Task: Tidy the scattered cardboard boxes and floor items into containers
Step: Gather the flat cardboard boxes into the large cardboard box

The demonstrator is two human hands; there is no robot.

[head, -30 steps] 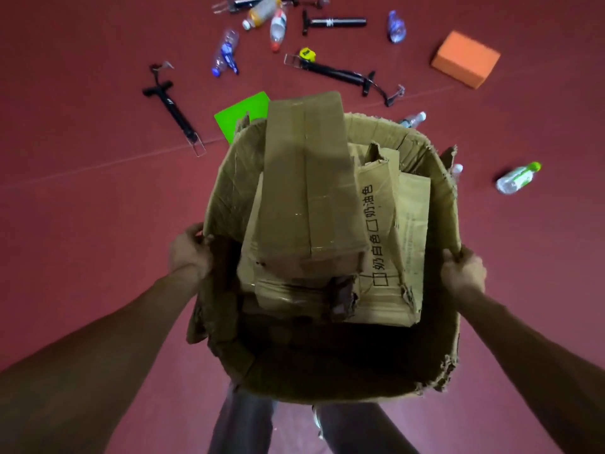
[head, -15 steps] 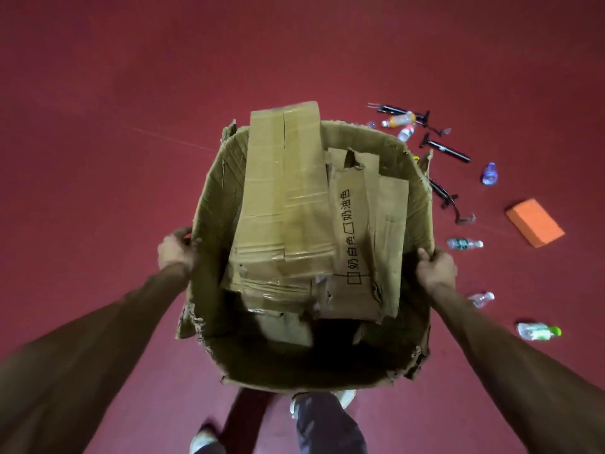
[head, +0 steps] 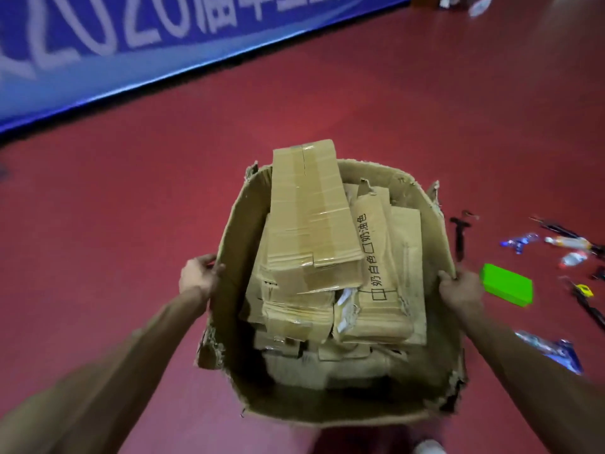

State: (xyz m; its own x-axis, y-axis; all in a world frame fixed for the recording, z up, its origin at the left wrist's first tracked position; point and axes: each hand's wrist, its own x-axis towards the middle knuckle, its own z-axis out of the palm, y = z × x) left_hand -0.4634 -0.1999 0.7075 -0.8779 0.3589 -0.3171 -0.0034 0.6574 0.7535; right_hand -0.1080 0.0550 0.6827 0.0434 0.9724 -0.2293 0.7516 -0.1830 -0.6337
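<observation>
Two hands: my left hand (head: 198, 278) and right hand (head: 460, 291) grip opposite rims, balancing the load.
Carton (head: 242, 231): between them, apparently off the floor (head: 163, 191), holding flattened cardboard (head: 307, 217).
Uncollected: green block (head: 505, 288), right.

The cardboard box (head: 242, 244) has been carried round: a blue banner (head: 131, 44) has come into view upper left, and the green block (head: 506, 289) now lies just beside the right hand (head: 461, 294).
</observation>
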